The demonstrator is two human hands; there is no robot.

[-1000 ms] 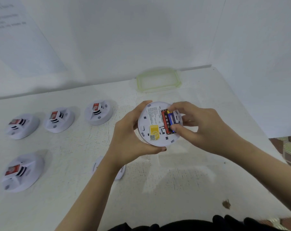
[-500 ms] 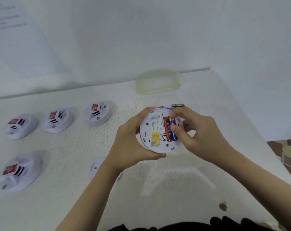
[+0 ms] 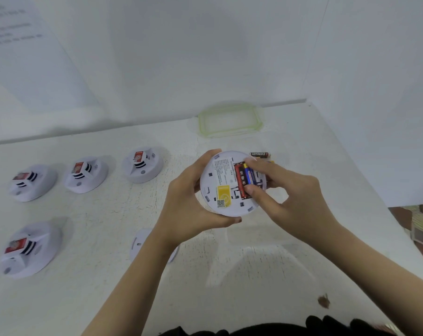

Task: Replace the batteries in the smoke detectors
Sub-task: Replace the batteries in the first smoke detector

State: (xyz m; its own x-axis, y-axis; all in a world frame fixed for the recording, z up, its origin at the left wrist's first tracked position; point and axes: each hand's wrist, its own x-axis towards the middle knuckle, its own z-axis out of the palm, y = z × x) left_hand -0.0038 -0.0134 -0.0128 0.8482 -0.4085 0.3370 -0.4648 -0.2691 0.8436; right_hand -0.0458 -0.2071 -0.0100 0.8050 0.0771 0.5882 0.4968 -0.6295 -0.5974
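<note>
At the upper left of the frame a paper sheet [image 3: 23,44] hangs on the wall; its print is too blurred to read. Below it, on the left part of the white desk [image 3: 254,275], stand four white smoke detectors: a back row of three [image 3: 32,183] [image 3: 85,174] [image 3: 143,164] and a fourth [image 3: 28,249] nearer the lower left. Each carries a red sticker whose writing cannot be made out. A flat white cover plate [image 3: 138,243] lies on the desk, partly hidden under the left forearm.

At the centre the left hand [image 3: 188,202] grips the rim of an upturned smoke detector [image 3: 215,187], held above the desk with its back facing the camera. That back carries a white label [image 3: 221,169] of fine print too small to read and a yellow label [image 3: 223,195] with a QR code. Its open battery compartment holds two cells side by side: a red battery [image 3: 239,183] with dark characters I cannot read and a blue battery [image 3: 249,177]. The right hand [image 3: 293,197] pinches the blue battery end to end between forefinger and thumb.

Above, at the back of the desk, lies a clear plastic lid [image 3: 202,123] with a green rim. Just behind the right hand's fingers a loose battery [image 3: 260,154] lies on the desk, reading "EVEREADY". A small brown stain [image 3: 324,300] marks the desk at the lower right.
</note>
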